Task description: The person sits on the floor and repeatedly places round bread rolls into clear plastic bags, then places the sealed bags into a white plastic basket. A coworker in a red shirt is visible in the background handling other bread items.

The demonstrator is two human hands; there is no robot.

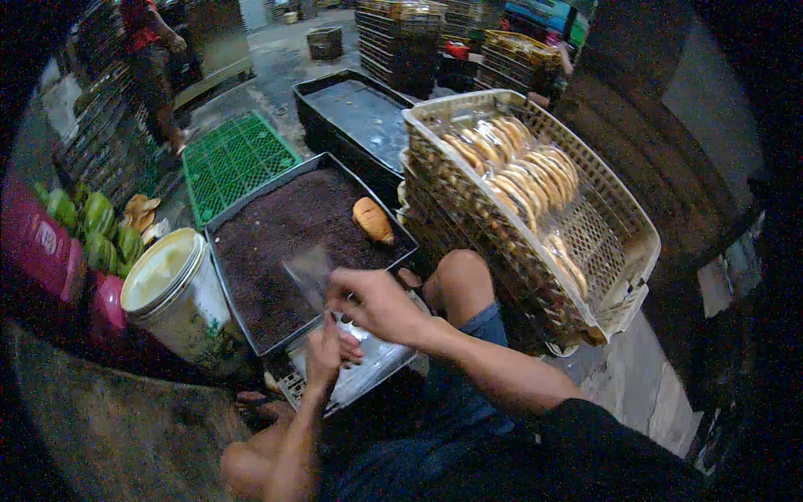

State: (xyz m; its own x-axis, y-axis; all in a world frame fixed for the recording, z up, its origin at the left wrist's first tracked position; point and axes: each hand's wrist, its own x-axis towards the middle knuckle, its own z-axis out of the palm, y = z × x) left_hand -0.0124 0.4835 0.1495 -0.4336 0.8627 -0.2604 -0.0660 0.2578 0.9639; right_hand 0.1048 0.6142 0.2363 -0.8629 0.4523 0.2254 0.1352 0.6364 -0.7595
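Between my hands, over the front edge of a metal tray (227,295) filled with dark brown crumbs, is a clear plastic bag (310,273). My right hand (370,301) has its fingers closed on the bag's lower end. My left hand (329,351) is just below, its thumb near the bag; motion blur hides whether it grips it. A golden-brown bread roll (373,219) lies on the crumbs at the tray's right side. Under my hands, more clear plastic bags (376,364) lie in a shallow crate in front of me.
At right stands a stack of plastic crates (602,163), the top one holding packed round breads (527,182). A white bucket (194,301) and green fruit (97,232) are at left. Behind are a green crate (238,157), a black tub (351,119) and a standing person (147,56).
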